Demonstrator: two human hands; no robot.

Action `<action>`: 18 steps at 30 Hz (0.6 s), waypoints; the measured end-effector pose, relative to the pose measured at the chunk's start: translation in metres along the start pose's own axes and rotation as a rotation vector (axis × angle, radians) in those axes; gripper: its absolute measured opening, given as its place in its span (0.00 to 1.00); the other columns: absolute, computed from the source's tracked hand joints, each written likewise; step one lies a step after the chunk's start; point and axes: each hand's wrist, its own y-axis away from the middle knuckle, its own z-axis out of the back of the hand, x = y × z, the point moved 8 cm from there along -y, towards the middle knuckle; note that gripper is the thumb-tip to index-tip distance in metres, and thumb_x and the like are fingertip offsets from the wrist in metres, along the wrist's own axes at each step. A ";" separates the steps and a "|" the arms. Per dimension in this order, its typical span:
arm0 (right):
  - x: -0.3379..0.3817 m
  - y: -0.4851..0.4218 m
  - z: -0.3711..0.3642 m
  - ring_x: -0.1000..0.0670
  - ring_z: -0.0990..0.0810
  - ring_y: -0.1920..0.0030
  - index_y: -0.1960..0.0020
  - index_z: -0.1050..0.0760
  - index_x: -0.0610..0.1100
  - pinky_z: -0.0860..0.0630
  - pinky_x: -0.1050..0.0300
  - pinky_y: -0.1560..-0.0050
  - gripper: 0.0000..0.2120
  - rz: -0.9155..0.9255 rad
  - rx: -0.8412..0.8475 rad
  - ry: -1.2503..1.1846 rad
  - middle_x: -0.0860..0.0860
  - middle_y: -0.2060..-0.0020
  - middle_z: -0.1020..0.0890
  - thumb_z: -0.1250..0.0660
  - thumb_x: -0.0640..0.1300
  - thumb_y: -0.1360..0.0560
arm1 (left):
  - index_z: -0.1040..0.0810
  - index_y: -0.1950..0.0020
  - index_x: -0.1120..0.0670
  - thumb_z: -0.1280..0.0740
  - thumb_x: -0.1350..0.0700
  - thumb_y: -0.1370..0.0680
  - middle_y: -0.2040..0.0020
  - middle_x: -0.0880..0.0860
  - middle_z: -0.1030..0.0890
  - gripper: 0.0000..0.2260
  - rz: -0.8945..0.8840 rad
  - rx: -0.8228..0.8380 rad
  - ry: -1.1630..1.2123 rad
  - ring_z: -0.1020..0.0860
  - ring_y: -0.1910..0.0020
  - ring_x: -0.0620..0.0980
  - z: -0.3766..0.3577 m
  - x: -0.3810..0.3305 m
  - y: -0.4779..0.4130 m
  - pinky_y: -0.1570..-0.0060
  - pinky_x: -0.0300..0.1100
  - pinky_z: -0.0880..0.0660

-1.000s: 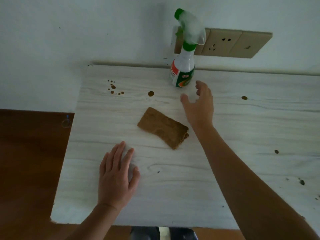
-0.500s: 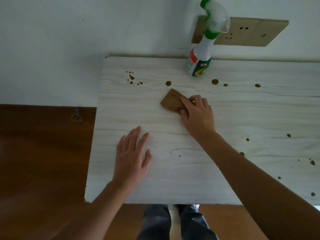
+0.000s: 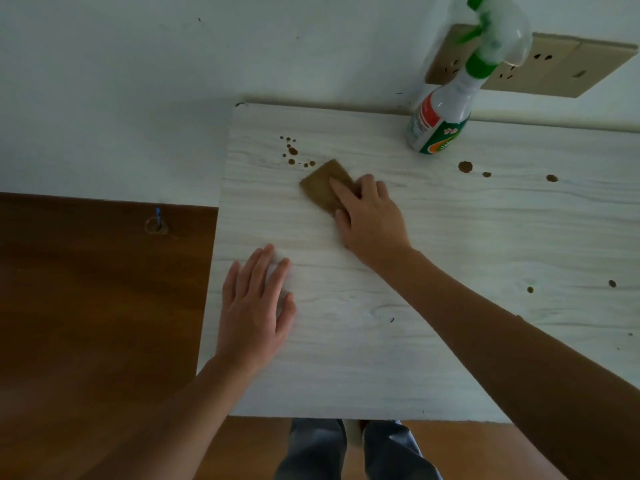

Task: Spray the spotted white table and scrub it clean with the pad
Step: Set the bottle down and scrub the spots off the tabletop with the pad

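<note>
Pad (image 3: 320, 187) on counter (image 3: 450, 237), left of bottle (image 3: 440, 126) & nearer the person; right hand (image 3: 372, 216) grip wraps it, pressing down to scrub twd spots (image 3: 292, 151) farther left of bottle. Left hand (image 3: 254, 306) lies flat, released, prob. bracing counter.

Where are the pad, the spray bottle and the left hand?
pad (image 3: 318, 190), head view, its bare brown corner.
spray bottle (image 3: 438, 131), head view, its label.
left hand (image 3: 254, 308), head view, back of hand.
</note>
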 end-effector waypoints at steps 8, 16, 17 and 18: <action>-0.069 -0.018 0.021 0.41 0.29 0.40 0.26 0.34 0.49 0.22 0.47 0.53 0.22 -0.254 -0.080 0.072 0.41 0.37 0.31 0.41 0.51 0.19 | 0.31 0.22 0.55 0.40 0.48 0.16 0.19 0.58 0.36 0.24 -0.005 -0.021 0.001 0.41 0.18 0.56 -0.001 0.001 -0.001 0.21 0.61 0.42; 0.014 -0.058 -0.006 0.42 0.29 0.40 0.25 0.36 0.49 0.20 0.47 0.54 0.24 -0.141 -0.007 0.000 0.41 0.34 0.33 0.41 0.53 0.19 | 0.30 0.22 0.55 0.38 0.49 0.17 0.19 0.58 0.35 0.24 0.000 -0.031 -0.009 0.41 0.18 0.57 0.000 0.001 0.000 0.20 0.61 0.42; 0.025 -0.044 -0.008 0.42 0.28 0.42 0.25 0.34 0.49 0.19 0.46 0.56 0.24 -0.050 0.003 -0.017 0.42 0.36 0.32 0.40 0.53 0.20 | 0.30 0.22 0.55 0.37 0.49 0.17 0.19 0.58 0.35 0.24 -0.001 -0.033 -0.010 0.41 0.18 0.57 0.000 0.001 0.000 0.20 0.61 0.42; 0.032 -0.029 -0.008 0.43 0.27 0.44 0.26 0.33 0.48 0.19 0.46 0.58 0.24 0.041 0.016 -0.029 0.42 0.38 0.30 0.40 0.52 0.20 | 0.30 0.22 0.55 0.38 0.49 0.17 0.19 0.58 0.35 0.24 -0.002 -0.034 -0.009 0.41 0.18 0.57 0.000 0.001 0.000 0.20 0.61 0.42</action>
